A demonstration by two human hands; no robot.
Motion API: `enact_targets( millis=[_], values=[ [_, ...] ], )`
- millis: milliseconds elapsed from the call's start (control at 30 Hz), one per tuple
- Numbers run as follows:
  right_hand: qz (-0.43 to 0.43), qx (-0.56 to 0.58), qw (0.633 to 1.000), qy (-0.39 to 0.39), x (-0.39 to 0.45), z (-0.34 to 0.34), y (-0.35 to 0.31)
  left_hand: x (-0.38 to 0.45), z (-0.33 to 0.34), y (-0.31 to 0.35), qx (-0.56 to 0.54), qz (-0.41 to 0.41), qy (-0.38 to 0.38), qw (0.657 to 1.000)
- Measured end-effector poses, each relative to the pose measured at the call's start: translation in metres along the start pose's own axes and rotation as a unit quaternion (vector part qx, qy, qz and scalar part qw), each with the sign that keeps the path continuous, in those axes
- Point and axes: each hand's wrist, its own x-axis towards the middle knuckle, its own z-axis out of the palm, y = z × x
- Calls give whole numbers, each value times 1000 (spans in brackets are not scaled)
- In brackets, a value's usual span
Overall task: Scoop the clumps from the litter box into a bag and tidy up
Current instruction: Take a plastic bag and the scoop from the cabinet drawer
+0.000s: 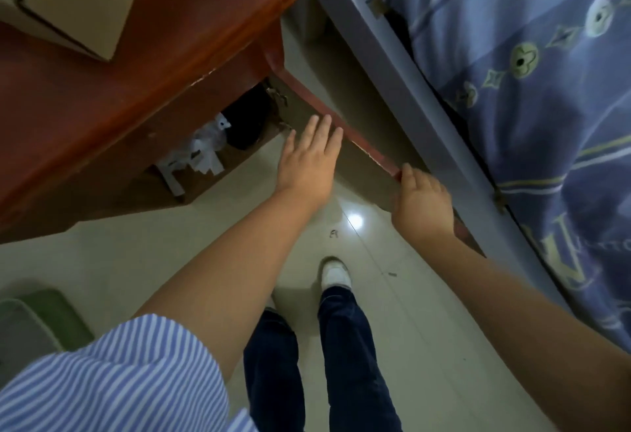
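Holding the cabinet door [358,145] open, right hand [421,201] curled over its edge; left hand [307,158] spread flat, empty, reaching toward white bags [205,148] inside. Litter box not in view. Best to keep the door wide and pinch one bag free.

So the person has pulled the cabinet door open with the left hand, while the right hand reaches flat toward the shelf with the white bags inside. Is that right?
Not quite: the hands are swapped. In the head view the right hand grips the edge of the open cabinet door, and the left hand reaches out flat, fingers spread, toward the shelf holding the white bags.
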Motion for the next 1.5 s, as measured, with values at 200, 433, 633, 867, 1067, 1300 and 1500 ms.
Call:
enact_targets(
  millis=[200, 433, 633, 867, 1067, 1300, 1500],
  values=[
    [-158, -64, 985, 2, -17, 5, -61, -86, 36, -54, -57, -152, -18, 987],
    [-322, -154, 932, -60, -38, 36, -151, -196, 91, -112, -84, -314, -54, 944],
    [-367, -191, 910, -32, -49, 73, -197, -245, 130, -131, -118, -371, -11, 921],
    [-345, -196, 918, 21, 30, 160, -231, -203, 221, -155, -144, -387, 55, 909],
    [-334, -107, 933, 80, 145, 223, -263, -101, 311, -189, -152, -391, 141, 897],
    [-324, 61, 938, 110, 253, 265, -313, -7, 354, -232, -152, -384, 226, 883],
    [-322, 169, 926, 102, 297, 280, -345, 13, 350, -238, -144, -385, 199, 890]
  ],
)
